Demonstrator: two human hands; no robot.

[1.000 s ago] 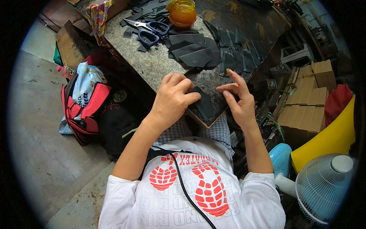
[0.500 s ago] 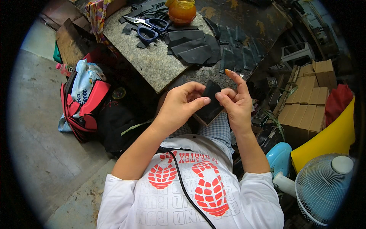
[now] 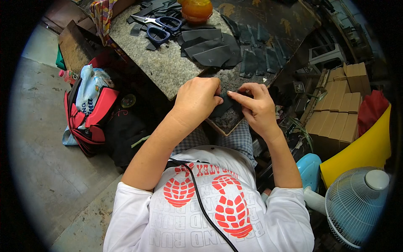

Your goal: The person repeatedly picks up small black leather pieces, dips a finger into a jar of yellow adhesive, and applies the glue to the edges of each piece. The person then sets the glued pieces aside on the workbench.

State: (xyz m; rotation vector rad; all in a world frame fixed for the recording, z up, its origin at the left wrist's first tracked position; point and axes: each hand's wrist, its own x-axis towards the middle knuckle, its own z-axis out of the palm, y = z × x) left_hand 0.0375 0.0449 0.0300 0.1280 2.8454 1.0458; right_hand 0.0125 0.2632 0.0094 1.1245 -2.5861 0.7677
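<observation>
A small black piece of sheet material (image 3: 220,110), leather-like, lies over the near corner of a dark, worn board (image 3: 230,122) just above my lap. My left hand (image 3: 197,100) is closed on the piece's upper left part, thumb and curled fingers pinching it. From the right, my right hand (image 3: 257,105) reaches in with its index fingertip touching the piece's upper edge. Its thumb stays apart from that finger, and the other fingers are loosely bent. Part of the piece is hidden behind my left fingers.
Ahead on the stone-topped table (image 3: 168,75) are blue-handled scissors (image 3: 159,31), stacked black pieces (image 3: 212,50), more black pieces (image 3: 256,61) in rows, and a jar of orange paste (image 3: 196,10). A fan (image 3: 357,206) and cardboard boxes (image 3: 336,115) stand to my right; a red-and-black bag (image 3: 98,111) is left.
The black piece has gone from being held up between both hands to lying against the board. My right index finger, raised with orange paste on its tip before, now touches the piece.
</observation>
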